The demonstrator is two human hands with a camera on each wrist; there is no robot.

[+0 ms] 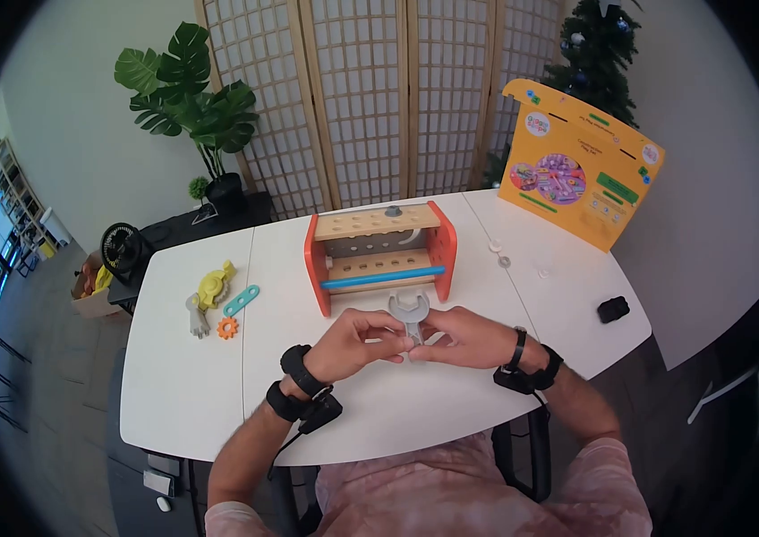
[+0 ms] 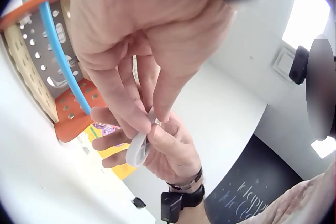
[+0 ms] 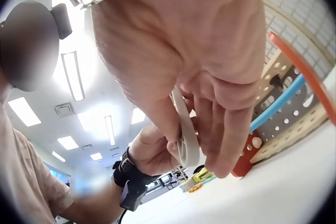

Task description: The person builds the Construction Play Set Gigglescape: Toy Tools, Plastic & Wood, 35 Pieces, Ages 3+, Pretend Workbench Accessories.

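Observation:
Close in front of the toy workbench [image 1: 441, 259], both hands hold a grey toy wrench [image 1: 410, 311], its forked end pointing toward the bench. My left hand [image 1: 350, 345] pinches the handle between thumb and fingers. From the other side, my right hand [image 1: 467, 338] pinches it too, thumb and fingertips meeting the left ones. In the left wrist view the wrench's rounded end [image 2: 135, 155] sticks out below the fingertips. The right wrist view shows the wrench [image 3: 189, 148] edge-on between the hands. Red side panels, a blue bar [image 1: 384, 277] and perforated wooden shelves make up the bench.
On the left lie a yellow-green toy piece [image 1: 213, 288], a grey piece [image 1: 197, 319], a teal strip [image 1: 242, 301] and an orange gear [image 1: 228, 328]. Small white and grey pieces [image 1: 504, 262] lie right of the bench. A yellow box [image 1: 608, 192] and a black object [image 1: 613, 310] sit farther right.

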